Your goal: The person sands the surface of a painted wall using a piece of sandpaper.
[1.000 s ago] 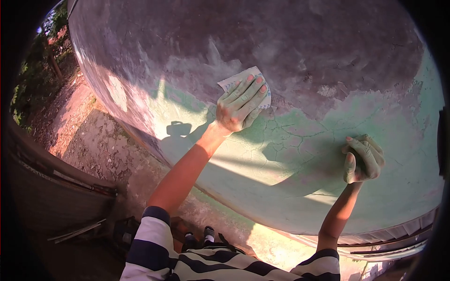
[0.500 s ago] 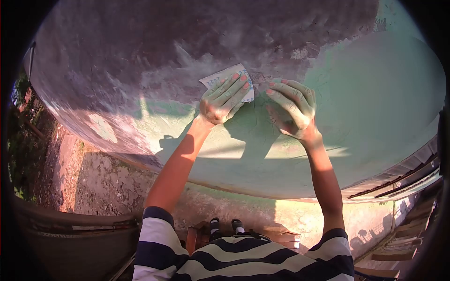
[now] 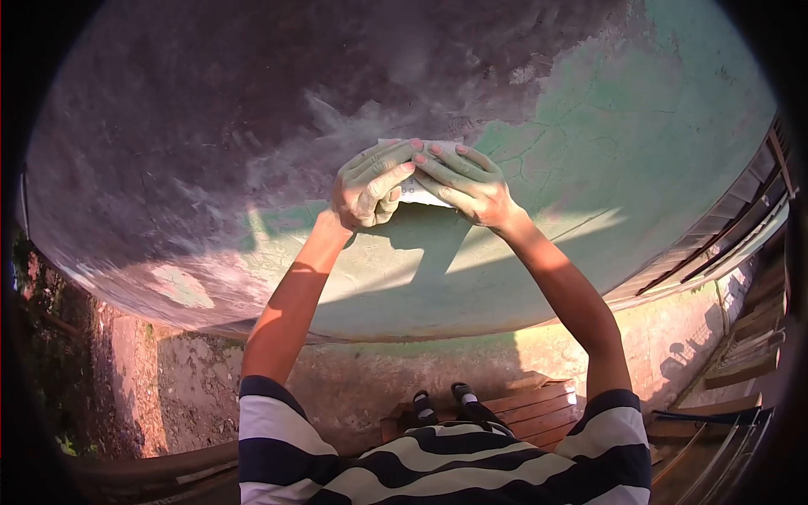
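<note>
Paper sheet (image 3: 418, 194) with small printed marks is where both hands have come together, and from where I stand I take my bearings from it. The left hand (image 3: 366, 185) covers its left part, fingers bent and close together, thumb tucked in by the sheet's lower edge. The right hand (image 3: 467, 181) covers its right part, fingers slightly spread, their tips touching or nearly touching those of the left. Whether either hand pinches the sheet or only presses it, I cannot tell. Pale dust coats both.

Behind the sheet spreads the wall (image 3: 252, 84), bowed by the lens. Above the sheet it is dark purplish grey, with cloudy pale smears just to the upper left. To the right it turns pale green, with fine branching cracks; green runs below as well, crossed by sunlit bands and the shadows of the arms. Well to the lower left, a whitish patch (image 3: 181, 286) stands out.

Below the sheet, past the wall's lower edge, runs a rough, stained strip of ground (image 3: 337, 370). Further down, sandalled feet (image 3: 461, 391) show by a reddish-brown slatted wooden platform (image 3: 534, 412), above a striped shirt (image 3: 471, 471). Far to the sheet's lower left are sunlit rubble and dim foliage (image 3: 50, 337); far to its lower right, thin rods (image 3: 724, 446).
</note>
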Motion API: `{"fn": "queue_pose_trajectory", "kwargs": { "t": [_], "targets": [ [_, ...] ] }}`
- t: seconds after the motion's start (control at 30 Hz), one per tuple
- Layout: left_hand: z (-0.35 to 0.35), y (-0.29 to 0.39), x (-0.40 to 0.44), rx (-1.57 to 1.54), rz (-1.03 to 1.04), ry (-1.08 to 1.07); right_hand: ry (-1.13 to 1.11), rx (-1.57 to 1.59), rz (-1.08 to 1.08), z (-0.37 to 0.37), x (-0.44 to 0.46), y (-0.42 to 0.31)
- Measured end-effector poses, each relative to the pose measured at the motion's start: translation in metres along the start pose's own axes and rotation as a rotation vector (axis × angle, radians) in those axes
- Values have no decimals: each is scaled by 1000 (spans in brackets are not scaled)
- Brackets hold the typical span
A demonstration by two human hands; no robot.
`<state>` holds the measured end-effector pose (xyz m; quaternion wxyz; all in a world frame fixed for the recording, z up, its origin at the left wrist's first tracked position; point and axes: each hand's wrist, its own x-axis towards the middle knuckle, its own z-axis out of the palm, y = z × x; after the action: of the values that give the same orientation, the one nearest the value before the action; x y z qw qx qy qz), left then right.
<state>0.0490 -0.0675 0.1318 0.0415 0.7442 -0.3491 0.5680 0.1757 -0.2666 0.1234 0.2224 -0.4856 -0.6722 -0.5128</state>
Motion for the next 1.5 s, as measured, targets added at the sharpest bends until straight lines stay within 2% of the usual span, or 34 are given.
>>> {"fn": "queue_pose_trajectory", "kwargs": {
  "t": [0.13,0.17,0.23,0.27,0.33,0.5,0.67,0.77,0.83,0.93,1.17,1.33,1.4,1.5],
  "targets": [
    [-50,-28,40,363,12,87,71,-50,164,-2,-33,-13],
    [-49,-32,43,354,19,87,118,-60,277,4,-47,-17],
    [-43,-36,47,566,-150,88,138,-1,456,11,-54,-32],
    [-42,-35,47,554,-145,86,99,-61,462,23,-59,-41],
    [-41,-27,49,652,-184,-46,142,-75,542,53,-61,-69],
    [-43,-30,47,637,-171,-23,3,12,661,100,-58,-127],
    [-43,-34,44,637,-161,-6,-62,-22,652,85,-74,-112],
    [-43,-31,47,634,-166,-3,37,-118,733,66,-65,-83],
    [-44,-29,48,629,-167,-6,218,-80,831,56,-51,-68],
    [-44,-30,48,638,-165,-10,281,-35,889,59,-39,-75],
    [-44,-28,48,626,-178,-5,23,-71,800,103,-103,-142],
    [-44,-27,48,626,-196,-14,7,-25,751,75,-46,-103],
    [-44,-28,48,617,-193,-14,90,-60,722,67,-16,-85],
    [-44,-28,48,619,-197,-21,99,-104,743,76,-16,-85]
  ]
}}
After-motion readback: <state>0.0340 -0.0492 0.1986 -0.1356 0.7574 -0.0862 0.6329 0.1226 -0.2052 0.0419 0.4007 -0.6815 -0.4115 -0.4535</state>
